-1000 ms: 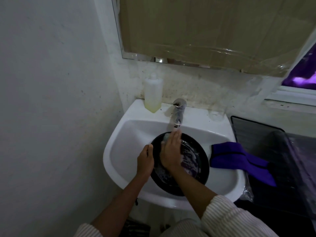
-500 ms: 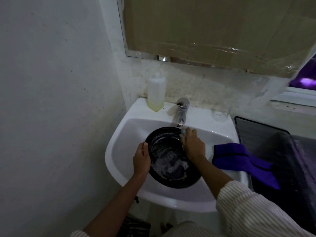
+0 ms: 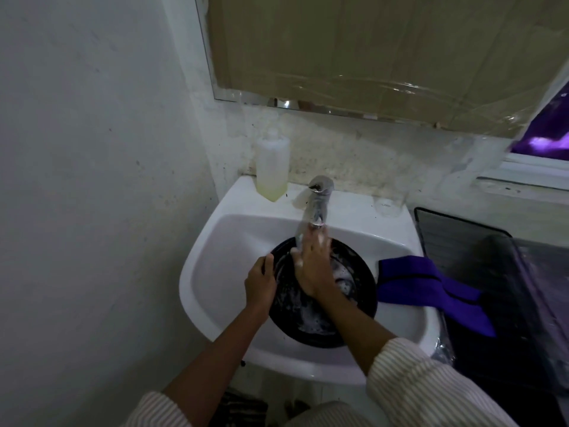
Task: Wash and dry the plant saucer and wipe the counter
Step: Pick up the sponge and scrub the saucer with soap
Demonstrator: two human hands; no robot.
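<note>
Plant saucer (image 3: 358,292): round and black, lying in the bowl of the white sink (image 3: 215,272), toward its right side and just below the tap (image 3: 317,201). White foam streaks its inner surface.
Left hand (image 3: 260,285): fingers curled over the saucer's left rim, thumb on top, gripping the edge.
Right hand (image 3: 314,269): palm down inside the saucer, fingers stretched out straight and close together, pressing on the soapy surface. The fingertips reach up to the spout. Whether anything lies under the palm cannot be told.
Water: a pale blurred streak runs from the spout to the right fingertips.
Soap bottle (image 3: 272,167): clear plastic, upright at the sink's back left corner, with a little yellow liquid at the bottom.
Purple cloth (image 3: 431,291): folded, draped over the sink's right edge and onto the dark counter (image 3: 523,303) beside it, just right of the saucer and not touching it.
Sleeves: pale striped cuffs pushed up both forearms.
Wall above: a brown sheet under clear plastic film.
</note>
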